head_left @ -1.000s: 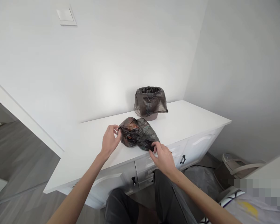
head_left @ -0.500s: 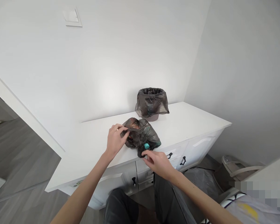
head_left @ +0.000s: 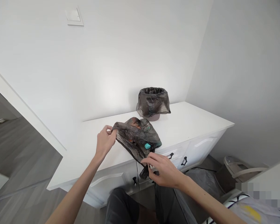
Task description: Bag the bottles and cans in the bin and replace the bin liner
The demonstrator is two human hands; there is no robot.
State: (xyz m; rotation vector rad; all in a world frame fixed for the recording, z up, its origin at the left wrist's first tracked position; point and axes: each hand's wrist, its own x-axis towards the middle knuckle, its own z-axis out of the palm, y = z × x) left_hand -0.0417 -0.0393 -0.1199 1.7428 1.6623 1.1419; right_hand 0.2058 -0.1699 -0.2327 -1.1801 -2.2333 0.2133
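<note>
A thin black plastic bag (head_left: pixel 137 133) lies on the white cabinet top, its mouth edge stretched between my two hands and hanging over the front edge. Orange and green bits show through it, and a turquoise piece (head_left: pixel 147 146) sits near its opening. My left hand (head_left: pixel 106 140) pinches the left corner of the bag. My right hand (head_left: pixel 162 169) grips the near edge of it, in front of the cabinet drawers. Behind the bag stands a small bin (head_left: pixel 154 104) lined with another black bag folded over its rim.
The white cabinet (head_left: pixel 88 133) has doors and drawers with black handles. A switch (head_left: pixel 74 16) is on the wall. At the lower right are a lidded grey bin (head_left: pixel 228 174) and a white cloth with a yellow patch (head_left: pixel 252 211).
My left hand has moved left and my right hand slightly down and right. Between them the bunched bag has been spread wider, its near part now hanging lower over the edge.
</note>
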